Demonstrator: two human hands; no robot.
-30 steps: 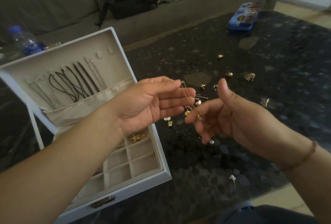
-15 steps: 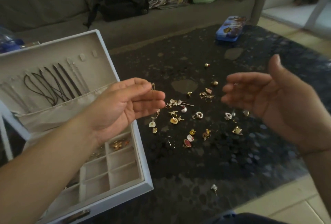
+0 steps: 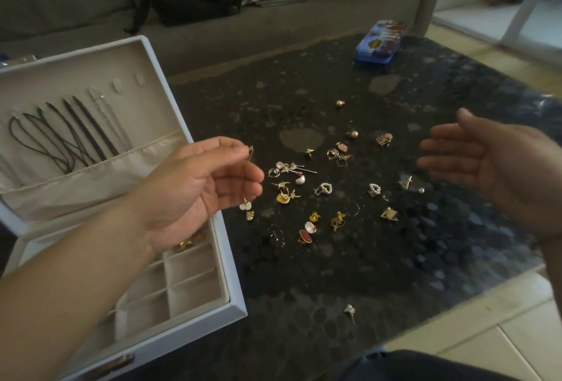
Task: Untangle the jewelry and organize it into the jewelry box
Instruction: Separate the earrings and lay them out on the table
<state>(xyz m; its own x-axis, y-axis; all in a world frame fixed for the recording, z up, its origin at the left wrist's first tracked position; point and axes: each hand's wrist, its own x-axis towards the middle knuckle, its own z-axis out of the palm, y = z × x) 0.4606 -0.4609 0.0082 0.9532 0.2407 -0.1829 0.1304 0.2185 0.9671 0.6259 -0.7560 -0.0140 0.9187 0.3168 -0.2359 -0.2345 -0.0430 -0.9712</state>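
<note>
while the left hand (image 3: 200,189) pinches a thin gold drop earring (image 3: 247,186) beside the open jewelry box (image 3: 194,316), the right hand (image 3: 492,167) hangs spread and empty above the dark worktop (image 3: 395,259), where loose earrings (image 3: 322,189) lie scattered between both hands.

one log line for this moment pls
left hand: pinches gold drop earring | right hand: open, empty | jewelry box: open | loose earrings on table
</note>
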